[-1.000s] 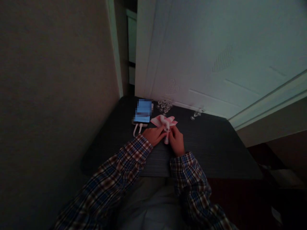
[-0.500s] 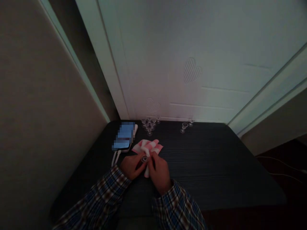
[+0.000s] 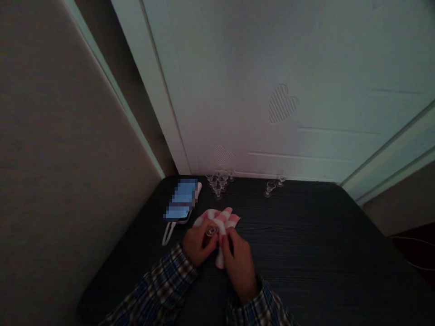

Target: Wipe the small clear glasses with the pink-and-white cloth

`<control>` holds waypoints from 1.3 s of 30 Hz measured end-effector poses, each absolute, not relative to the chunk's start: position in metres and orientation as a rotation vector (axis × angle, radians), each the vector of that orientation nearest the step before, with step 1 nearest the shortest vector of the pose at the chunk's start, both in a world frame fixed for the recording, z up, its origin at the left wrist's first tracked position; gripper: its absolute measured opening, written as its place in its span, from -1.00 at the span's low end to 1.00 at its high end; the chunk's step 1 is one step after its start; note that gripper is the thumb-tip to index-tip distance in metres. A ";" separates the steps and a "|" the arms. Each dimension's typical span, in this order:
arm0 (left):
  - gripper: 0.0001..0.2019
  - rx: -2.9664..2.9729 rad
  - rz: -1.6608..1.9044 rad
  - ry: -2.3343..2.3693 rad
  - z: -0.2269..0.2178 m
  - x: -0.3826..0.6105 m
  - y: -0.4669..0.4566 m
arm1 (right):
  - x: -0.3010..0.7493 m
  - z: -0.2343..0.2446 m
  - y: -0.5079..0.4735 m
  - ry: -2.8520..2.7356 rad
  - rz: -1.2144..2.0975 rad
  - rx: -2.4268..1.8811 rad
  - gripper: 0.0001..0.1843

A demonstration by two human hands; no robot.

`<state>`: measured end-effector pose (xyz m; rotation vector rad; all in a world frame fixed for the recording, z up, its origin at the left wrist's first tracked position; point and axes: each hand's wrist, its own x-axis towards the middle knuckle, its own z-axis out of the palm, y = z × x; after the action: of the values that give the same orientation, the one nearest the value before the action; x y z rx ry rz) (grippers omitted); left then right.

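Between the thumb and fingers of my left hand [image 3: 197, 244] is a tiny clear goblet [image 3: 211, 231], its round rim facing up toward me. My right hand [image 3: 241, 260] pinches a pink and white cloth [image 3: 224, 217], close beside the goblet. The cloth spreads out beyond both hands, and one end hangs down between them. A cluster of several small clear goblets [image 3: 218, 183] stands behind the cloth, near the back edge of the table. Two more goblets, one nearer [image 3: 269, 189] and one farther [image 3: 280, 180], stand apart to the right.
A phone [image 3: 181, 199] with a blurred screen lies on a white power bank [image 3: 199, 191] at the left, a white cable [image 3: 167, 233] looping from it. The dark table [image 3: 306, 244] meets a white panel [image 3: 238, 90] with heart reliefs at the back. A wall [image 3: 68, 158] rises on the left.
The goblet in my left hand has shifted slightly away from the cloth and shows its rim more clearly. My right hand keeps its pinch on the cloth. The whole view has shifted slightly.
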<state>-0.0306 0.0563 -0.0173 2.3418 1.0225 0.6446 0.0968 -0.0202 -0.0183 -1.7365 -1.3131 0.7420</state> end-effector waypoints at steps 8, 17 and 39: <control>-0.89 2.109 0.929 1.069 -0.028 -0.030 0.050 | 0.093 -0.016 -0.022 -1.269 0.709 -1.688 -0.69; -0.76 1.868 0.950 1.225 -0.044 -0.042 0.032 | 0.096 -0.017 -0.024 -1.315 0.634 -1.704 -0.66; -0.61 1.159 1.025 1.098 -0.034 0.017 -0.007 | 0.111 -0.027 -0.048 -1.022 0.428 -1.534 -0.60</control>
<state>0.0169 -0.0072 -0.0341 1.1587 1.0978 1.0246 0.1114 -0.0475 -0.0269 -1.5341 -1.0216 0.4280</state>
